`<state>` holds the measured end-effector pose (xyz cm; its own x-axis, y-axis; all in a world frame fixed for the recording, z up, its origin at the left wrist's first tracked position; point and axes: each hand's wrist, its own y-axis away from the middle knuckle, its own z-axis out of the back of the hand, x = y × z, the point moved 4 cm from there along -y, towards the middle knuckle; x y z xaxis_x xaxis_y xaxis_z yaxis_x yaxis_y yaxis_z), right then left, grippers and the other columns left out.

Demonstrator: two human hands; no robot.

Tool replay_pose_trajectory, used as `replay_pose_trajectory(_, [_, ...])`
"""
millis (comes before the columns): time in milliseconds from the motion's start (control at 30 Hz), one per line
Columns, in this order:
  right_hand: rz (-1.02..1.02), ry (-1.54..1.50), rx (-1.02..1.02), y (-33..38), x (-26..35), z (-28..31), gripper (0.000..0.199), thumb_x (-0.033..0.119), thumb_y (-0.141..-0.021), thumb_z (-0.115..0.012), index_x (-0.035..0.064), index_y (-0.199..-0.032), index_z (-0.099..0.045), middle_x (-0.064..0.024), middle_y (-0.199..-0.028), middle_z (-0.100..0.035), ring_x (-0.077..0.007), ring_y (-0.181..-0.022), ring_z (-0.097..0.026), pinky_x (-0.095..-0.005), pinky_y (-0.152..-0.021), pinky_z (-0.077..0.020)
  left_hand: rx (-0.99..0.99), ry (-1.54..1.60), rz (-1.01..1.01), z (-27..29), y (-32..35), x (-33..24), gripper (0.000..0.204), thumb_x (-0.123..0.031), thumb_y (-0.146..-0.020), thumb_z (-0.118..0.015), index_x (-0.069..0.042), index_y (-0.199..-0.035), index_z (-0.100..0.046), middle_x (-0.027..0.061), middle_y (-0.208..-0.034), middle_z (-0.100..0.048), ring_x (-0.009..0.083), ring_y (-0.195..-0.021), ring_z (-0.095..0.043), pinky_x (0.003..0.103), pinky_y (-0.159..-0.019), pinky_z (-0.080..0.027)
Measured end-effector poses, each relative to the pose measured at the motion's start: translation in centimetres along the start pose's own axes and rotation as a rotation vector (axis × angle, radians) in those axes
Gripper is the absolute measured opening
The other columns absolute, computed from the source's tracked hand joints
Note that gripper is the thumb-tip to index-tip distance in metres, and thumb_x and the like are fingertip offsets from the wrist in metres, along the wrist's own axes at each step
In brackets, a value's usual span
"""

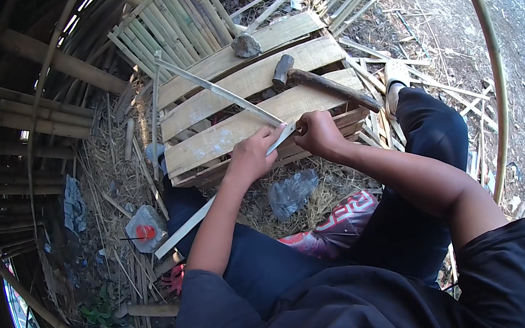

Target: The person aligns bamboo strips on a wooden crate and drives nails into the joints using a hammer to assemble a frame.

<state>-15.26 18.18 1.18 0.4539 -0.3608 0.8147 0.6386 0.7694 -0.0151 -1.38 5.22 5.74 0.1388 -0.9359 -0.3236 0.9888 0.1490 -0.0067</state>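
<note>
Two pale strips (pixel 214 89) meeting over the near edge of a slatted wooden crate (pixel 200 148)
Left hand (pixel 251 157) pinches them near the join; right hand (pixel 322 134) is curled up right beside it, can't tell what's in those fingers. Hammer (pixel 327 86) lies on the slats.

pale cream and tan against navy and charcoal, with one bright red spot.
the thin flat strips (pixel 219 90) are creamy white; the slatted wooden desk (pixel 203 145) is light tan with whitish smudges on its nearest slat; the long-handled hammer (pixel 334 90) pairs a grey head with a dark brown handle; the rough stone lump (pixel 246 45) is grey; the ribbed bamboo panel (pixel 175 28) is striped in greenish straw tones; the small round container (pixel 145 232) is vivid red; the printed sheet-like piece (pixel 349 219) shows pale lettering on red and purplish grey; the long trousers (pixel 435 126) are dark navy, the short-sleeved shirt (pixel 358 309) charcoal.
</note>
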Motion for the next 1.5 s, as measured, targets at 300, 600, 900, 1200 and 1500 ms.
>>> replay_pose_trajectory(300, [-0.082, -0.055, 0.042, 0.3, 1.5, 0.0, 0.016, 0.008, -0.075, -0.077, -0.0067, -0.082, -0.075, -0.0293, -0.08, -0.071, -0.0435, -0.079, -0.073, -0.0463, -0.079, -0.0598, -0.003, -0.101, 0.113, -0.1, 0.6, 0.9, 0.059, -0.021, -0.092, -0.069, -0.034, -0.148, -0.056, 0.0089, -0.101, -0.071, 0.0339, -0.093, -0.07, 0.047, -0.08, -0.059])
replay_pose_trajectory(600, [0.229, 0.289, -0.022, -1.4, 1.7, -0.2, 0.015, 0.021, -0.084, -0.072, 0.0087, -0.088, -0.08, -0.0217, -0.09, -0.074, -0.039, -0.088, -0.074, -0.0482, -0.077, -0.0578, 0.051, -0.13, 0.22, 1.3, -0.5, 2.4, 0.051, -0.027, -0.094, -0.069, -0.039, -0.142, -0.061, 0.0103, -0.105, -0.074, 0.0339, -0.096, -0.071, 0.047, -0.083, -0.058])
replay_pose_trajectory(900, [0.155, 0.37, 0.158, -4.1, 2.8, -0.9, 0.019, 0.022, -0.081, -0.076, 0.0028, -0.082, -0.076, -0.023, -0.086, -0.073, -0.0393, -0.082, -0.074, -0.0507, -0.071, -0.0581, -0.179, -0.016, 0.318, 2.8, -0.1, 7.3, 0.027, -0.028, -0.094, -0.068, -0.024, -0.12, -0.074, 0.018, -0.092, -0.074, 0.0393, -0.087, -0.071, 0.05, -0.079, -0.056])
replay_pose_trajectory(1200, [0.161, 0.515, 0.118, -5.6, 3.9, -1.5, 0.02, 0.019, -0.075, -0.08, 0.0016, -0.082, -0.073, -0.0229, -0.086, -0.073, -0.0407, -0.083, -0.074, -0.0495, -0.073, -0.0599, -0.082, 0.097, 0.897, 3.9, -3.0, 12.6, 0.06, -0.055, -0.087, -0.074, 0.005, -0.089, -0.077, 0.0294, -0.095, -0.074, 0.0435, -0.097, -0.073, 0.049, -0.086, -0.059])
replay_pose_trajectory(1500, [0.071, 0.447, 0.057, -5.6, 3.8, -2.1, 0.033, 0.027, -0.069, -0.09, 0.0014, -0.08, -0.072, -0.0227, -0.09, -0.073, -0.041, -0.087, -0.073, -0.0498, -0.076, -0.0585, -0.11, 0.192, 0.961, 2.1, -5.3, 12.7, 0.061, -0.058, -0.082, -0.077, -0.001, -0.106, -0.078, 0.0234, -0.112, -0.075, 0.0394, -0.109, -0.072, 0.047, -0.095, -0.057])
